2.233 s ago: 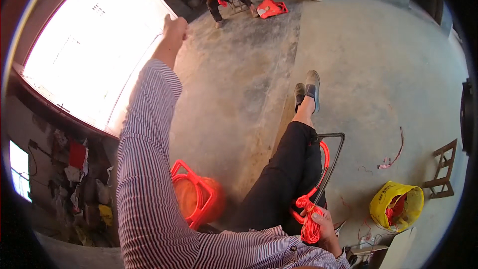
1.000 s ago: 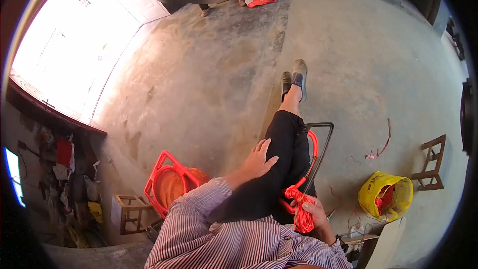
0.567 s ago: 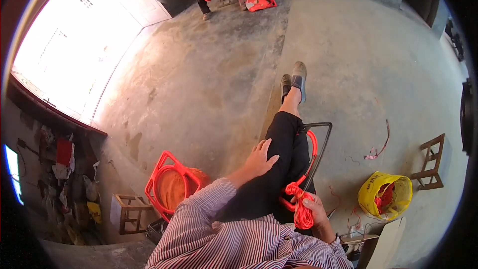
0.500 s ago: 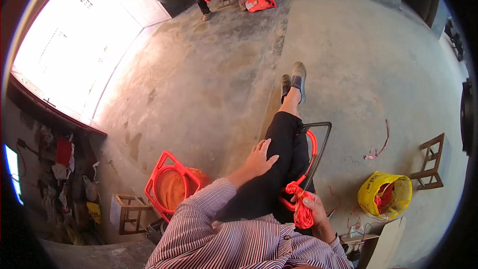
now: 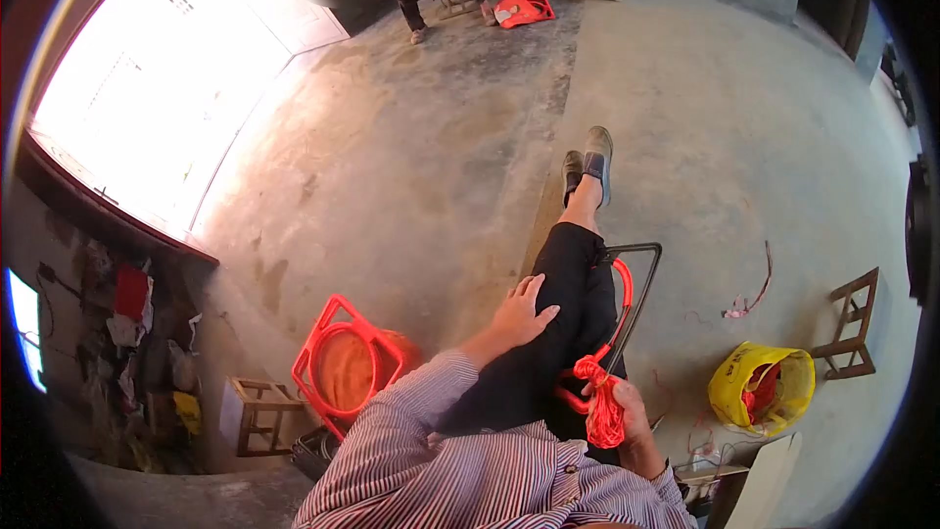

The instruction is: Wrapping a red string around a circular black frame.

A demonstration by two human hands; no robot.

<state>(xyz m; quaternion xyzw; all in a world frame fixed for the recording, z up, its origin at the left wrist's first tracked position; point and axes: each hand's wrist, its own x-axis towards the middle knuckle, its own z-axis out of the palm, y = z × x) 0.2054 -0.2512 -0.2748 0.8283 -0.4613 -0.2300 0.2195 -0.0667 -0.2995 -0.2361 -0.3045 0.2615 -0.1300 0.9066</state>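
My left hand (image 5: 522, 317) rests flat on my black-trousered leg, fingers loosely apart, with nothing in it. In my right hand (image 5: 632, 413) is a bundle of bright red cord (image 5: 605, 416), gathered into a hank with a knotted top. The cord bundle hangs close beside my thigh. Just beyond it, a bent dark metal frame (image 5: 641, 299) leans along my leg, with a red wrapped or tubular part (image 5: 625, 299) on its inner side. How the cord and the frame join is hidden by my hand and leg.
A red plastic reel frame (image 5: 304, 360) with an orange round centre stands at my left, beside a wooden stool (image 5: 257, 416). At right are a yellow bucket (image 5: 729, 384) holding red material and another stool (image 5: 854, 323). A person sits far off near a red frame (image 5: 529, 10).
The whole view has shifted slightly, showing more of the seated person. My left hand stays on my leg, and my right hand keeps hold of the cord bundle.
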